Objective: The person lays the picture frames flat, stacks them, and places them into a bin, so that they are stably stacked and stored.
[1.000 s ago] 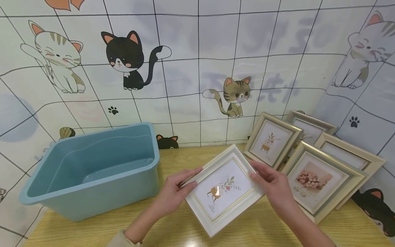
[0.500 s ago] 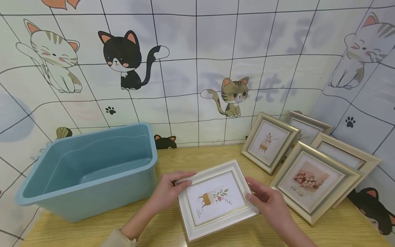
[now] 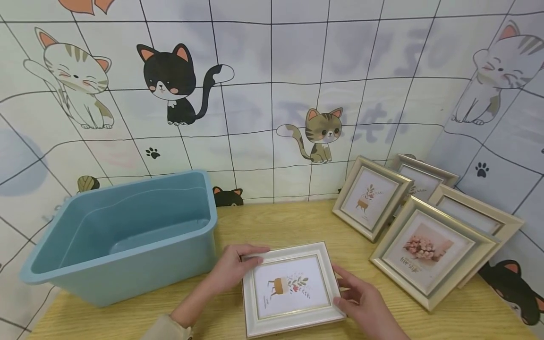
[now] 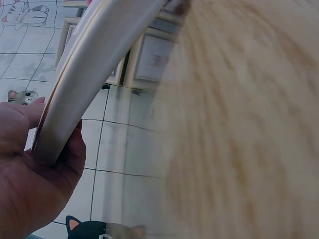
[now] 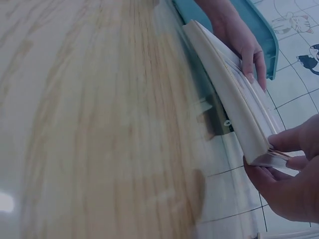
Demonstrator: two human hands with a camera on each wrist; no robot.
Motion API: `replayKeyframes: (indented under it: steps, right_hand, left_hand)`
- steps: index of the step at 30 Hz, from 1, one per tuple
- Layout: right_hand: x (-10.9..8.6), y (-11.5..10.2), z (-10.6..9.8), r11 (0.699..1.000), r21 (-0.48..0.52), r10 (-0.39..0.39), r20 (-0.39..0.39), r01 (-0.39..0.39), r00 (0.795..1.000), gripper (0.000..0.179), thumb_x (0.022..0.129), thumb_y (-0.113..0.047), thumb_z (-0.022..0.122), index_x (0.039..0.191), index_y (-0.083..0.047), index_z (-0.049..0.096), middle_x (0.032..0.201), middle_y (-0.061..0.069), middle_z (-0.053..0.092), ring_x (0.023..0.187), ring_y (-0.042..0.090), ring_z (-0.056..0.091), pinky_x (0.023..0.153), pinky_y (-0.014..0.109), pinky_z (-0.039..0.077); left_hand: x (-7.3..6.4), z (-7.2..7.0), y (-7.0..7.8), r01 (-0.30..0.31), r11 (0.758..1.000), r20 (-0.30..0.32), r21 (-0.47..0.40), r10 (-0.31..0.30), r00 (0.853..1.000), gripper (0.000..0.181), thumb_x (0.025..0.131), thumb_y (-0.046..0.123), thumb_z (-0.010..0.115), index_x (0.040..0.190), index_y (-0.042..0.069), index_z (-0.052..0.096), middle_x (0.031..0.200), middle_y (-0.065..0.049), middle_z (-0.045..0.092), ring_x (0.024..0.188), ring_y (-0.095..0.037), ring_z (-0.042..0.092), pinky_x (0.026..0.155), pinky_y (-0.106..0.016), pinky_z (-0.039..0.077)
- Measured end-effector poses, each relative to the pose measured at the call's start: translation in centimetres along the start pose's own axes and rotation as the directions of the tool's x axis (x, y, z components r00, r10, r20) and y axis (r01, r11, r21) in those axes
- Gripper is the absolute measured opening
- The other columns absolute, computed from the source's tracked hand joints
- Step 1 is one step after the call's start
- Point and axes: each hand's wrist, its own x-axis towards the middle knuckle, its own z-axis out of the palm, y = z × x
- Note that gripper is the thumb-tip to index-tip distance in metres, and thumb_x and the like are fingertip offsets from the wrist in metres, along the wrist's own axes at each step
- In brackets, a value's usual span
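A white picture frame with a thin gold inner line and a plant-pot print is held between both hands in the head view, low over the wooden table. My left hand grips its upper left corner, thumb on the front face. On the right edge, my right hand pinches the border, thumb in front and fingers behind. From the left wrist, the frame's edge shows tilted above the tabletop. The right wrist view shows its long side held at both ends, a gap beneath.
A blue plastic tub stands at the left. Several frames lean together at the right, among them a gold one with a flower photo and one with a plant print. Cat-patterned sheeting covers the wall behind.
The picture frame has come down toward the table and turned clockwise from a steep slant to nearly level edges. Both hands moved down with it, keeping their hold.
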Motion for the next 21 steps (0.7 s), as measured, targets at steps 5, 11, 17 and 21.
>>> replayKeyframes:
  steps: [5,11,17,21]
  right_hand:
    - [-0.1,1.0,-0.5,0.999,-0.021,-0.024,0.112,0.026,0.993,0.076,0.087,0.007,0.073,0.151,0.016,0.032,0.123,0.029,0.061,0.098,0.018,0.068,0.08,0.028,0.056]
    - [-0.1,1.5,-0.8,0.999,-0.033,0.013,0.137,-0.009,0.99,0.078,0.087,0.004,0.074,0.151,0.016,0.031,0.126,0.03,0.06,0.103,0.022,0.066,0.082,0.027,0.056]
    - [0.1,1.6,-0.6,0.995,-0.064,0.088,0.11,-0.081,0.99,0.078,0.084,0.005,0.077,0.15,0.014,0.036,0.124,0.026,0.063,0.105,0.034,0.065,0.083,0.03,0.057]
    - [0.1,1.8,-0.5,0.995,-0.063,0.09,0.109,-0.083,0.99,0.077,0.085,0.004,0.078,0.15,0.014,0.038,0.125,0.028,0.062,0.105,0.034,0.065,0.083,0.029,0.057]
  left_hand:
    - [-0.1,0.3,-0.8,0.032,0.999,0.016,0.019,-0.033,0.999,0.024,0.097,0.011,0.072,0.119,0.014,0.078,0.123,-0.003,0.072,0.123,-0.027,0.062,0.095,-0.031,0.051]
    - [0.2,0.6,-1.0,0.069,0.998,0.061,0.007,-0.069,0.996,0.025,0.099,0.015,0.07,0.122,0.014,0.077,0.125,-0.004,0.072,0.124,-0.026,0.06,0.097,-0.037,0.052]
    - [0.5,0.8,-1.2,0.09,0.995,0.099,-0.034,-0.086,0.991,0.025,0.099,0.011,0.069,0.123,0.008,0.076,0.126,-0.009,0.071,0.125,-0.029,0.06,0.098,-0.043,0.051]
    - [0.5,0.9,-1.3,0.107,0.993,0.107,-0.052,-0.101,0.989,0.025,0.099,0.009,0.068,0.122,0.006,0.076,0.127,-0.012,0.07,0.121,-0.029,0.062,0.093,-0.037,0.054]
